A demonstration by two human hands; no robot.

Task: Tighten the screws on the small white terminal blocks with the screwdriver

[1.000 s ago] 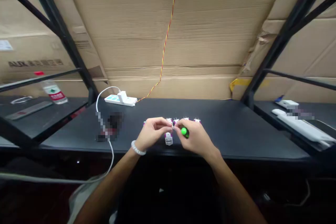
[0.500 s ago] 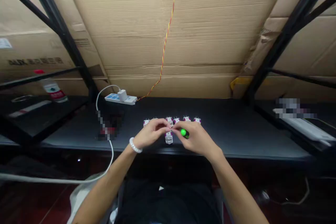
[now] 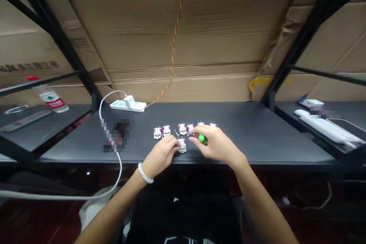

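My left hand [image 3: 162, 151], with a white beaded bracelet on its wrist, pinches the left edge of a small white part [image 3: 182, 146] near the front of the black shelf. In my right hand [image 3: 214, 143] lies a tool with a green-and-black handle [image 3: 202, 138], its far end hidden by the hand. The thumb and index finger of that hand are close together beside the row; whether they pinch something small cannot be made out. Behind both hands stand several similar white-and-purple parts with thin pins, such as the white-and-purple part [image 3: 157, 133] at the left end.
Tiny white pieces [image 3: 177, 135] lie between the parts. A power strip [image 3: 137, 106] with a plugged-in charger sits at the back left, its white cable [image 3: 120, 167] hanging over the front edge. Black metal posts [image 3: 85, 80] flank the shelf [image 3: 257, 137], with cardboard behind.
My hands, together over the front part before, have moved apart. The left has come down to the part's edge; the right is slightly farther right. The camera view has shifted slightly.
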